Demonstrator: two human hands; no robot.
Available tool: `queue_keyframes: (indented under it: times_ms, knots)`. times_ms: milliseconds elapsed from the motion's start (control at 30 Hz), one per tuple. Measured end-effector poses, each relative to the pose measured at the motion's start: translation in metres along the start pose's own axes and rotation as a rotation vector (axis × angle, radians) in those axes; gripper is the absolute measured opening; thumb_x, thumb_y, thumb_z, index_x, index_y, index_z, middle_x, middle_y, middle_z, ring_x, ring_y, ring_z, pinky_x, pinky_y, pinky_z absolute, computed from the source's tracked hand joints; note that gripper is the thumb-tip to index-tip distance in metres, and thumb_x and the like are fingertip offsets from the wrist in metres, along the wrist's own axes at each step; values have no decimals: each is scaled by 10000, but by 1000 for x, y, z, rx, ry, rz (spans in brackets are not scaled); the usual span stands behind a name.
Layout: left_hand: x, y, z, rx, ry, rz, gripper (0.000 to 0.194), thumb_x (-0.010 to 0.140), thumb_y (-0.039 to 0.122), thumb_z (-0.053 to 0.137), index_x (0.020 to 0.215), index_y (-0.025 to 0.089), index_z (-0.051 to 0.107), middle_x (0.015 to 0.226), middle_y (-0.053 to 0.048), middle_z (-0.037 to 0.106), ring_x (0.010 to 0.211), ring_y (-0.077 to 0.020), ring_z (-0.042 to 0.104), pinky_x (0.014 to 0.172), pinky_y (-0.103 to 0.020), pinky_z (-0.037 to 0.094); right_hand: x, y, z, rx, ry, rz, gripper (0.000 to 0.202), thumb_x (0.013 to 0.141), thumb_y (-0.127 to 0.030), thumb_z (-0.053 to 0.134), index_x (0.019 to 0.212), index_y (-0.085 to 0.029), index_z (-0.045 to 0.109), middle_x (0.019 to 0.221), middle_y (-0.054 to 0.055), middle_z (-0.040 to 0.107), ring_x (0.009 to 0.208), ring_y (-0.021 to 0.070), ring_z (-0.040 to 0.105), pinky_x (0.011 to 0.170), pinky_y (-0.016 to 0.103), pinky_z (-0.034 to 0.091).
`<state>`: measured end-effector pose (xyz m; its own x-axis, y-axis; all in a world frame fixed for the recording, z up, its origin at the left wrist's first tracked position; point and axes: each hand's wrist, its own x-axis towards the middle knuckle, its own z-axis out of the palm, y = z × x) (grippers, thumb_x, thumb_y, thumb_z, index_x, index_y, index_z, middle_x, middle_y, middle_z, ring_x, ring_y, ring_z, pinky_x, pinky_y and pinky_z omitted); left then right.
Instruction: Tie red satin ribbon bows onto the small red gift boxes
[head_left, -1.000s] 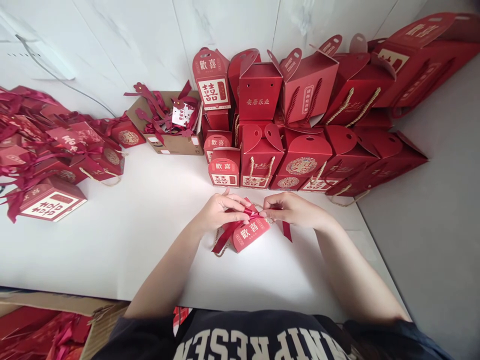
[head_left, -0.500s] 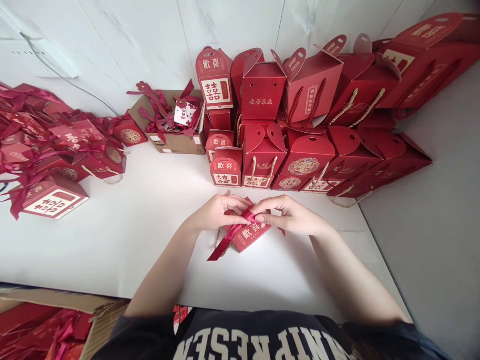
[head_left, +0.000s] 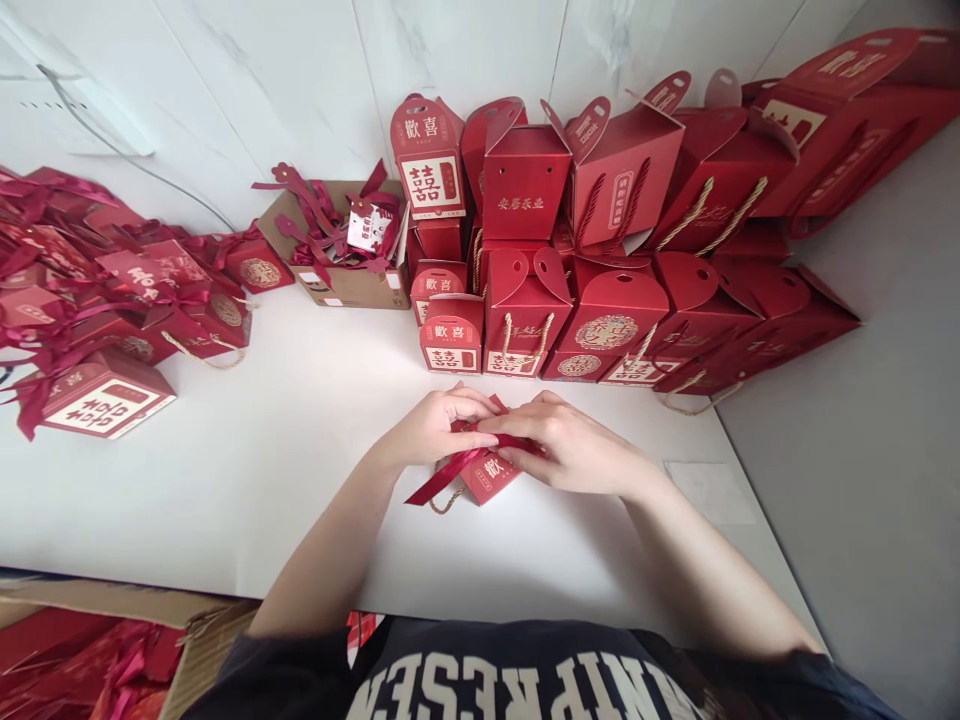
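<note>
Spilling past the left edge, 10 o'clock: heap of red boxes [head_left: 154, 275] tied with ribbons; outermost ones cut off, individual outlines hard to separate.
Corner carton [head_left: 214, 645], 8 o'clock: brown rim showing, cropped by left and bottom edges; red contents jumbled, not separable.
Cardboard box [head_left: 349, 290], between 10 and 11: open, dark red ribbon strips tangled inside, one white printed tag; floor of it hidden.
Left hand [head_left: 442, 425], 10 o'clock: curled over the work, thumb and fingers at the ribbon; right fingers overlap the tips, so cannot tell whether it pinches.
Red ribbon [head_left: 442, 477]: one tail points between 8 and 9; its middle runs in under the fingers, any knot or loop covered; other end not visible.
Small red box [head_left: 491, 485], clock centre: on white table [head_left: 262, 480], between both hands; one printed character legible, rest under right hand. Twisted cord [head_left: 444, 505] at 8, partly hidden.
Right hand [head_left: 570, 440], between 2 and 3: pinching ribbon between thumb and fingers; index reaches left thumb.
Stacked red boxes [head_left: 529, 200], 12 to 2: two tiers, rear ones mostly blocked.
Pale rectangle [head_left: 709, 492], 3 o'clock: flat on table, material unclear.
Large red box [head_left: 862, 140], 2 o'clock: cut by right edge.
</note>
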<state>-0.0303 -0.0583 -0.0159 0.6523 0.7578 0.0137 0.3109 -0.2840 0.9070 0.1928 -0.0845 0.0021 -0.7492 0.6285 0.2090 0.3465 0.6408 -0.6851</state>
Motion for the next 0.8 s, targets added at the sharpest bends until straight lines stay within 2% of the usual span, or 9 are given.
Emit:
queue_keyframes:
  times_ms: [67,133,233,333,500,667,800]
  knots:
    - [-1,0,1,-5,4,-11,94,811,242,699,869,176,734,1026,-66,710,1062,-214,633,1017,-376,443,-1,0,-4,109,31,20,224,936,-178,550,1129,-237,649,979,6,718,824,142,635,801,304,455]
    - [-2,0,3,-30,8,-35,108,805,267,708,836,164,703,1004,-66,710,1008,-207,647,982,-376,460,-2,2,-6,171,125,103,141,955,-264,544,1022,-217,659,903,10,697,783,140,619,743,284,468]
    - [-4,-1,5,-102,8,-89,186,787,312,724,815,154,631,1011,-73,697,880,-183,664,828,-341,514,-1,6,-2,139,213,224,159,948,-337,561,902,-209,643,860,8,660,795,149,598,741,287,461]
    - [-5,-2,6,-152,25,-132,265,767,329,737,797,164,532,1004,-65,682,753,-140,642,717,-308,513,2,10,7,103,191,247,121,922,-319,601,904,-212,653,874,9,636,784,147,583,736,287,453]
    - [-5,1,4,-94,-2,-123,329,787,342,719,725,171,444,759,9,628,654,-97,569,804,-334,490,5,15,15,130,226,189,100,934,-250,576,900,-204,658,865,12,610,763,136,570,736,276,450]
    - [-6,2,0,-196,-50,-145,306,804,344,697,749,169,453,884,-40,638,794,-147,614,707,-291,485,2,19,5,204,183,159,128,943,-290,578,912,-208,671,856,14,632,788,145,583,760,285,456]
    - [-4,-1,-1,-170,-44,-143,290,797,310,703,748,161,459,906,-51,648,785,-145,619,719,-301,489,1,20,1,238,115,131,197,861,-337,694,1018,-219,672,941,30,642,866,171,578,802,306,467]
